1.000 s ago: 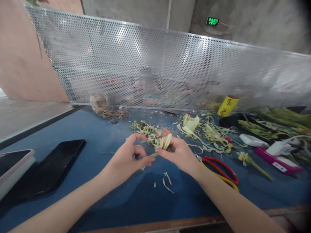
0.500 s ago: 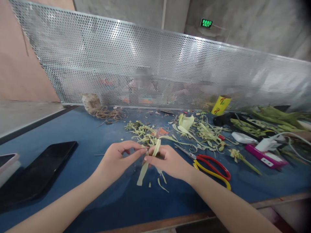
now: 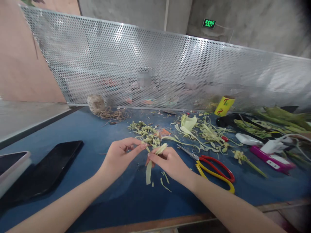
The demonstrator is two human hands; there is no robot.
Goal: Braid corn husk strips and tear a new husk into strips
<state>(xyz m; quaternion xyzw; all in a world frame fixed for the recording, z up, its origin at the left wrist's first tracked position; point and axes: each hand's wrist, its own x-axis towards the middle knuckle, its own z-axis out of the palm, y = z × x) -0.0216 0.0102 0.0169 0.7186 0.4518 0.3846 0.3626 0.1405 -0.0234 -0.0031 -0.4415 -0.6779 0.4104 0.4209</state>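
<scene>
Between thumb and fingers, my right hand point(image 3: 167, 161) pinches a pale green strip of husk-like leaf point(image 3: 148, 174), whose flat lower end hangs over the blue table. A folded pale part of it point(image 3: 161, 149) sticks out above the fingers. My left hand point(image 3: 123, 153) is closed in a pinch at the strip's upper left, on a thin end of the same material. Just beyond both hands lies a heap of small knotted green pieces point(image 3: 145, 132). Scissors point(image 3: 213, 168) with one red and one yellow handle rest right of my right hand. Small leaf scraps point(image 3: 165, 184) lie below it.
Two phones, one black point(image 3: 48, 168) and one pale-edged point(image 3: 14, 165), lie at left. Twine point(image 3: 113, 114) sits at the back left. Leaf strips point(image 3: 206, 132), a yellow roll point(image 3: 224, 106) and a magenta power strip point(image 3: 272, 160) are to the right. A perforated metal screen point(image 3: 155, 64) stands behind.
The view has shifted slightly, moving everything a little to the right. My left hand has drawn a thin end of the strip slightly apart from my right hand, and the upper folded part leans further right.
</scene>
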